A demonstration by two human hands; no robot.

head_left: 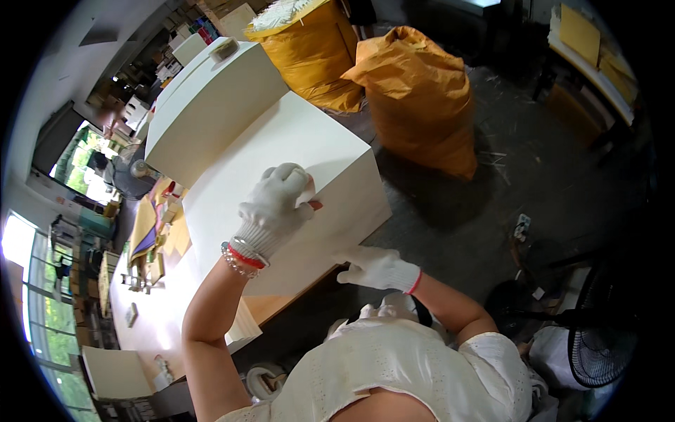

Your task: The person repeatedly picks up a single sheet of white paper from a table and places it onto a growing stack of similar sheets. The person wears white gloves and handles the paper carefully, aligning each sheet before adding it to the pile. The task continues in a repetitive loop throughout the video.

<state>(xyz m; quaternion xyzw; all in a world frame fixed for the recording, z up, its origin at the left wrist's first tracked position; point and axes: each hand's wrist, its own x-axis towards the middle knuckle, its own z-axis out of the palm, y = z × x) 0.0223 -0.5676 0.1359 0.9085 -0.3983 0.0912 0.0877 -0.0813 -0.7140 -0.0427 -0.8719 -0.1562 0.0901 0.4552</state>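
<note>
A large white block-like stack [281, 148], smooth on top, stands in front of me; whether it is paper or board I cannot tell. My left hand [275, 191], in a white knit glove with bare fingertips showing, is over its top near the right edge. Its fingers are curled and closed, and what they hold, if anything, is hidden. Lower and to the right, my right hand [380, 269], also gloved, reaches toward the stack's near side. The fingers are stretched out with nothing seen in them; whether they touch the side is unclear.
Behind rises a taller white stack [218, 105] with a tape roll [225, 50] on it. Two orange sacks [422, 105] stand beyond. A pale table [151, 344] with small parts lies left. A black fan [598, 344] stands lower right, and scraps litter the dark floor.
</note>
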